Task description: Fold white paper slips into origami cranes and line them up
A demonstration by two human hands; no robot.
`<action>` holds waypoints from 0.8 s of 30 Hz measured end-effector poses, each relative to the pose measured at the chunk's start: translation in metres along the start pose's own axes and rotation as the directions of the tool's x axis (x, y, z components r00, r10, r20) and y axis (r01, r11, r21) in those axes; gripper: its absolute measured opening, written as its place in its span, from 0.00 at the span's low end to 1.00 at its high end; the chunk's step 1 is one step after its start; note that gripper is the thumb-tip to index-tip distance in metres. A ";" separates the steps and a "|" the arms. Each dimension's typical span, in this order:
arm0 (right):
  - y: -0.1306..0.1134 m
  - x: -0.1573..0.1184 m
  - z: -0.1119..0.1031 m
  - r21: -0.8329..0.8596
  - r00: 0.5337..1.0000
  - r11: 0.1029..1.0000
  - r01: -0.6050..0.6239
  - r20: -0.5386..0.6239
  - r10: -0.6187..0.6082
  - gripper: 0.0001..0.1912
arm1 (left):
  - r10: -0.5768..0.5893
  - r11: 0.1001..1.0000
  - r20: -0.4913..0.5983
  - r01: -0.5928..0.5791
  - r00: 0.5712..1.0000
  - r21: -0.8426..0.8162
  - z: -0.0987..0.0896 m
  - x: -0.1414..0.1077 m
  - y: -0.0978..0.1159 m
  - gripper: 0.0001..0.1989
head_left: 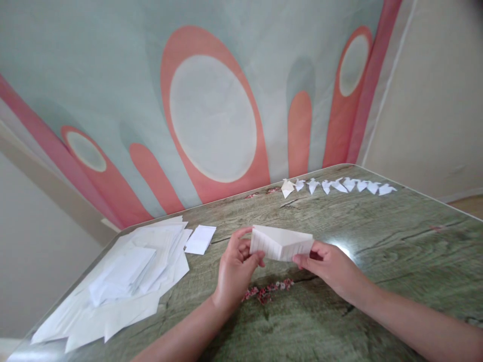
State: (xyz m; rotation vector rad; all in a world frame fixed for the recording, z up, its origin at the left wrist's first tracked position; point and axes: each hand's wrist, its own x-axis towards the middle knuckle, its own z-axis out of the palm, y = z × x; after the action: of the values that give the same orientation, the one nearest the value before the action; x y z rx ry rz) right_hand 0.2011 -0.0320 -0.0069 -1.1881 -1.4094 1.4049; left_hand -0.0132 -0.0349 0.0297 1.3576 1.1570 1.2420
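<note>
A folded sheet of lined paper (281,244) is held up over the table, between both hands. Its middle crease bends toward me, and lines show along its near faces. My left hand (238,266) pinches the left end with the thumb in front and fingers behind. At the right end, the lower corner is gripped by my right hand (328,264), thumb in front. Some fingertips of each hand are hidden behind the paper. Below the hands, a printed pattern of pink blossoms (267,290) shows on the tabletop.
A loose pile of white paper sheets (143,281) covers the table's left side. Beside it lies a small stack of white paper (200,239). Several folded paper birds (327,186) stand in a row along the far edge of the wood-patterned table (377,261). A patterned curtain (215,115) hangs behind.
</note>
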 end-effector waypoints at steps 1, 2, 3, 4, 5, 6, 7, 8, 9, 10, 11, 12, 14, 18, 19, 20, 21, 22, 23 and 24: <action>-0.001 -0.001 0.000 -0.033 0.999 0.999 0.011 -0.036 -0.012 0.15 | -0.010 0.998 -0.008 0.009 1.000 -0.055 0.004 0.004 0.001 0.32; -0.002 -0.001 0.000 -0.059 0.997 0.998 0.021 -0.067 -0.025 0.15 | -0.044 0.996 0.008 0.044 0.999 -0.082 0.008 0.008 0.000 0.33; -0.003 -0.001 -0.001 -0.082 0.995 0.996 0.033 -0.087 -0.040 0.15 | -0.088 0.992 0.032 0.091 0.996 -0.092 0.011 0.011 -0.001 0.29; -0.004 -0.002 -0.001 -0.100 0.994 0.994 0.044 -0.096 -0.054 0.15 | -0.134 0.987 0.060 0.139 0.989 -0.086 0.014 0.013 -0.003 0.23; -0.004 -0.002 -0.002 -0.119 0.993 0.992 0.053 -0.096 -0.064 0.15 | -0.174 0.981 0.084 0.180 0.981 -0.073 0.015 0.015 -0.006 0.16; -0.005 -0.001 -0.003 -0.137 0.993 0.989 0.056 -0.094 -0.070 0.14 | -0.201 0.976 0.096 0.207 0.975 -0.063 0.017 0.015 -0.009 0.14; -0.005 -0.001 -0.003 -0.157 0.993 0.986 0.055 -0.094 -0.070 0.14 | -0.218 0.973 0.100 0.224 0.971 -0.056 0.017 0.015 -0.012 0.14; -0.005 -0.001 -0.004 -0.177 0.993 0.983 0.050 -0.099 -0.068 0.14 | -0.229 0.971 0.099 0.235 0.968 -0.052 0.017 0.015 -0.015 0.14; -0.005 -0.001 -0.005 -0.197 0.992 0.980 0.043 -0.109 -0.065 0.14 | -0.240 0.968 0.095 0.245 0.966 -0.053 0.017 0.014 -0.018 0.15; -0.004 0.000 -0.006 -0.212 0.990 0.977 0.035 -0.123 -0.062 0.14 | -0.257 0.963 0.096 0.263 0.962 -0.056 0.016 0.013 -0.020 0.15; -0.004 0.000 -0.007 -0.221 0.989 0.975 0.028 -0.132 -0.059 0.14 | -0.277 0.957 0.099 0.284 0.956 -0.063 0.015 0.012 -0.022 0.15; -0.003 0.000 -0.007 -0.225 0.989 0.974 0.025 -0.136 -0.057 0.13 | -0.299 0.949 0.103 0.307 0.949 -0.074 0.015 0.012 -0.024 0.16; -0.002 0.001 -0.008 -0.227 0.990 0.974 0.019 -0.134 -0.051 0.13 | -0.324 0.938 0.103 0.334 0.940 -0.098 0.013 0.012 -0.025 0.16; -0.002 0.002 -0.010 -0.227 0.991 0.974 0.018 -0.127 -0.048 0.14 | -0.285 0.953 0.098 0.292 0.954 -0.076 0.014 0.012 -0.024 0.12; -0.002 0.002 -0.010 -0.244 0.991 0.969 0.028 -0.119 -0.059 0.15 | -0.268 0.960 0.103 0.275 0.958 -0.061 0.014 0.011 -0.024 0.10; -0.002 0.001 -0.011 -0.267 0.991 0.963 0.041 -0.108 -0.073 0.15 | -0.255 0.964 0.109 0.262 0.961 -0.050 0.015 0.010 -0.024 0.09; -0.002 0.001 -0.011 -0.285 0.992 0.957 0.052 -0.096 -0.083 0.15 | -0.248 0.966 0.115 0.254 0.962 -0.044 0.016 0.009 -0.024 0.08; -0.002 0.000 -0.011 -0.294 0.993 0.954 0.055 -0.085 -0.084 0.15 | -0.247 0.966 0.120 0.253 0.962 -0.044 0.017 0.008 -0.025 0.08; -0.001 -0.001 -0.010 -0.287 0.995 0.957 0.051 -0.071 -0.074 0.15 | -0.251 0.965 0.124 0.258 0.960 -0.050 0.018 0.007 -0.026 0.07; -0.001 -0.001 -0.010 -0.265 0.997 0.963 0.042 -0.055 -0.059 0.16 | -0.256 0.963 0.126 0.265 0.958 -0.057 0.018 0.006 -0.027 0.07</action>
State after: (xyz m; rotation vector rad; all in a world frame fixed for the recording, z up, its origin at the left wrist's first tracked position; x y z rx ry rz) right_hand 0.2108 -0.0309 -0.0052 -1.3412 -1.6073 1.1594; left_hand 0.0041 -0.0263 0.0028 1.1651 1.1545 0.9918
